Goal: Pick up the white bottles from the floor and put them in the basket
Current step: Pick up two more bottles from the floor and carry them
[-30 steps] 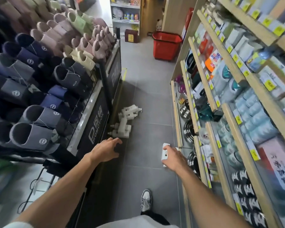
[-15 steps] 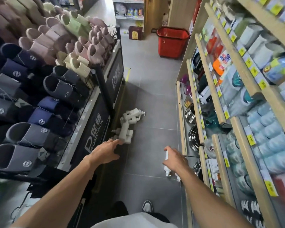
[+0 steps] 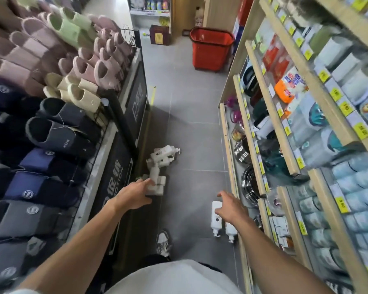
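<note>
Several white pump bottles lie in a heap on the grey floor beside the slipper rack. My left hand reaches out to the nearest of them, its fingers extended and its fingertips at that bottle; contact is unclear. My right hand grips two white bottles that hang pump-down near the right shelf. The red basket stands far down the aisle, against the right shelving.
A rack of slippers with a black promotion panel lines the left side. Wooden shelves of household goods line the right. My shoe is on the floor below. A dark red box stands at the aisle's end.
I have moved forward along the aisle. My left hand has come up to the bottle heap. The bottles in my right hand have swung to hang pump-down.
</note>
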